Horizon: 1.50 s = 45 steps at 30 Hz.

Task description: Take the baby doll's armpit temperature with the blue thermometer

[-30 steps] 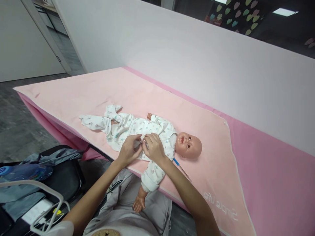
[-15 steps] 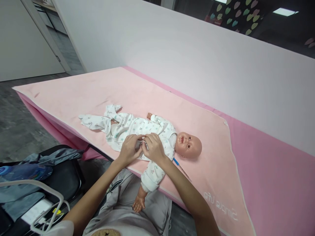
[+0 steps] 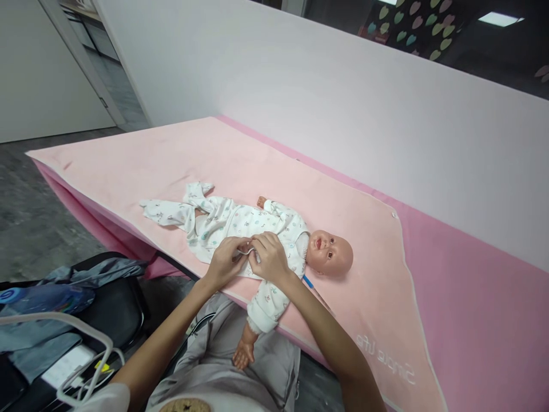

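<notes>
A baby doll lies on its back with its head to the right, in a white printed baby outfit. Over the near side of its torso, my left hand and my right hand are close together with curled fingers. Between them runs a thin white tie string, pinched by the fingers of both hands. Whether a knot is in it is hidden. The doll's near arm hangs over the table edge under my right forearm.
A pink mat covers the table, which stands against a white partition. A thin tool with a blue handle lies beside the doll's shoulder. At left, a black chair holds clothing and a plastic bottle.
The fingers of my left hand have shifted slightly, opening a little gap between the hands, and more of the white string shows. The doll stays where it was.
</notes>
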Each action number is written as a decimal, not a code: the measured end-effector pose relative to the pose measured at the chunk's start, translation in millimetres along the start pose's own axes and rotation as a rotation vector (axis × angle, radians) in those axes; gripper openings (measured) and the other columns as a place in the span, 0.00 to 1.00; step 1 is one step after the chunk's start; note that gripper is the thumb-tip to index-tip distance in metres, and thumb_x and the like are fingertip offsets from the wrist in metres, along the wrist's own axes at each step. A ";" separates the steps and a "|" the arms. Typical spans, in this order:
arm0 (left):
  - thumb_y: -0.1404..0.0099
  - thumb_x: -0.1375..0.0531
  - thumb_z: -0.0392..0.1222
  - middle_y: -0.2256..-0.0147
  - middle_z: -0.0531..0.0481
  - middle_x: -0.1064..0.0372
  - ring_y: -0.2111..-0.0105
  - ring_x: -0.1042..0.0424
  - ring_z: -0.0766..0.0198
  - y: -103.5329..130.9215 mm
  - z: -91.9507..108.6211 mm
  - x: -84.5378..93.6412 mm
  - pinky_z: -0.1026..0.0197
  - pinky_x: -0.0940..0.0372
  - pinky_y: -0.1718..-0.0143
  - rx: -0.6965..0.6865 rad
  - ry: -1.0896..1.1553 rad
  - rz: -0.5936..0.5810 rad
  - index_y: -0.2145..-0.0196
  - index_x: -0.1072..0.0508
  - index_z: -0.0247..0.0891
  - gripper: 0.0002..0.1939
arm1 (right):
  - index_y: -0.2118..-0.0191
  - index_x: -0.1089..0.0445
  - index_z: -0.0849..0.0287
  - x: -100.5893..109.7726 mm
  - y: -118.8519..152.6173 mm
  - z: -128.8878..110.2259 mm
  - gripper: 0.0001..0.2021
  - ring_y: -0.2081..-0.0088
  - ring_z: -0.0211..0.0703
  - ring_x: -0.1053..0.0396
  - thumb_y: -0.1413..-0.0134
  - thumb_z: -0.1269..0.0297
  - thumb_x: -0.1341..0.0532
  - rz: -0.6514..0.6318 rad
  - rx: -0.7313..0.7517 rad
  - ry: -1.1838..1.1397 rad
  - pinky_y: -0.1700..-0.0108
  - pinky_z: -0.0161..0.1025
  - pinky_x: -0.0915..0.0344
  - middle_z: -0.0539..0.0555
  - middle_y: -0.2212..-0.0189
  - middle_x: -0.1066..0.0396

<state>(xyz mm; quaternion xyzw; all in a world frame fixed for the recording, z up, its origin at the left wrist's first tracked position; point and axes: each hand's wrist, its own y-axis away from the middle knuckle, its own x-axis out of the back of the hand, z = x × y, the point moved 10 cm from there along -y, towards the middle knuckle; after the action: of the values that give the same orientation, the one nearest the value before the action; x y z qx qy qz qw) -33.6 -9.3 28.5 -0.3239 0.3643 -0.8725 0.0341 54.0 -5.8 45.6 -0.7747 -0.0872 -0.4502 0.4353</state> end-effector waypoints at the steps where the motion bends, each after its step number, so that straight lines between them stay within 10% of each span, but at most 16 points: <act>1: 0.39 0.46 0.34 0.69 0.50 0.32 0.67 0.32 0.62 0.8 -2.1 0.8 0.58 0.35 0.63 0.020 0.006 0.009 0.56 0.35 0.40 0.13 | 0.66 0.35 0.59 0.0 -0.4 0.3 0.07 0.61 0.45 0.37 0.49 0.74 0.48 -0.002 -0.001 0.001 0.53 0.44 0.39 0.56 0.65 0.32; 45: 0.43 0.49 0.35 0.63 0.48 0.30 0.60 0.34 0.55 -2.5 -1.5 -8.2 0.52 0.44 0.55 0.001 0.022 -0.129 0.54 0.35 0.40 0.17 | 0.67 0.33 0.59 6.5 10.5 4.7 0.04 0.60 0.43 0.34 0.51 0.70 0.44 0.157 -0.169 0.072 0.53 0.40 0.40 0.54 0.67 0.30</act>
<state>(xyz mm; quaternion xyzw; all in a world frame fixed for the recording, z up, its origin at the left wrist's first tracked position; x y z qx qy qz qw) -27.5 -4.1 24.9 -0.3371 0.3426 -0.8765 -0.0262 66.2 -10.4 43.4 -0.7964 0.0276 -0.4482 0.4051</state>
